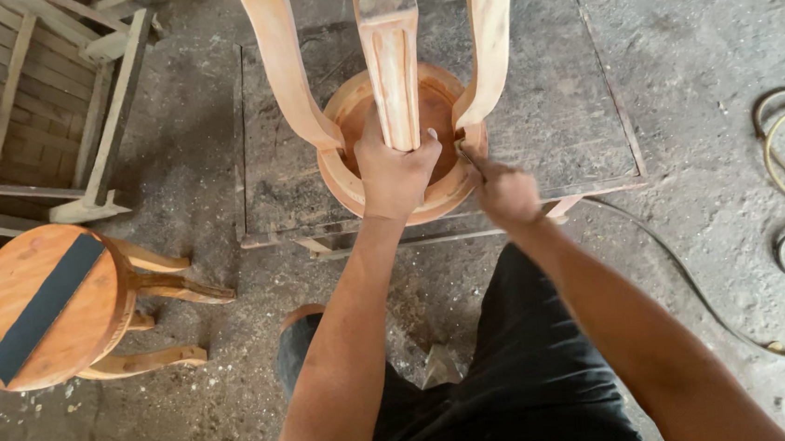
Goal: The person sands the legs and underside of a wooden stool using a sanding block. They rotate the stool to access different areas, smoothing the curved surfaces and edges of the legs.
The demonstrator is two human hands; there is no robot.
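Two hands at work, as I see it | left hand (395, 169) fingers wrapped around the middle leg of the upturned wooden stool (395, 136) | right hand (505, 193) closed on a small tool at the stool's rim | stool sits inverted on the dusty desk (552, 115) | second stool (44, 304) lies tipped at left.

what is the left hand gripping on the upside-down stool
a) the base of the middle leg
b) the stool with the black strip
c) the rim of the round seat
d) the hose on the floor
a: the left hand is wrapped around the base of the middle leg, where it meets the round seat of the upturned stool on the low work table.
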